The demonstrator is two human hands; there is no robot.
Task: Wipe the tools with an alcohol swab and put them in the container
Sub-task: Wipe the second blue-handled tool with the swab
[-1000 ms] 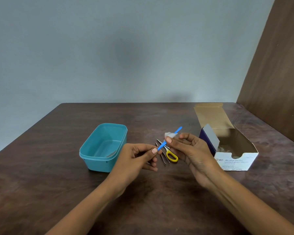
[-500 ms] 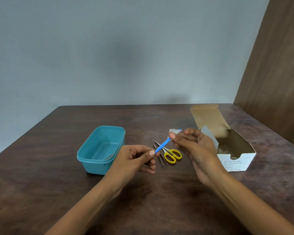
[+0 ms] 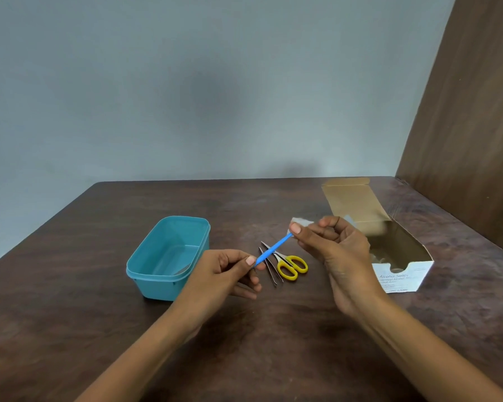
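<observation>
My left hand (image 3: 228, 274) pinches the lower end of a thin blue tool (image 3: 273, 248), held slanted above the table. My right hand (image 3: 334, 250) grips a white alcohol swab (image 3: 301, 222) folded around the tool's upper end, hiding its tip. Below the tool, yellow-handled scissors (image 3: 291, 266) and metal tweezers (image 3: 269, 266) lie on the table. A teal container (image 3: 169, 256) stands to the left of my left hand, with a metal tool partly visible inside.
An open alcohol swab box (image 3: 395, 256) lies to the right of my right hand, its flap raised at the back. The brown wooden table (image 3: 70, 300) ends at a grey wall behind. A wooden panel (image 3: 471, 126) stands at the right.
My right hand has slid the swab up the blue tool to its upper end, so more of the shaft shows. The left hand keeps its hold.
</observation>
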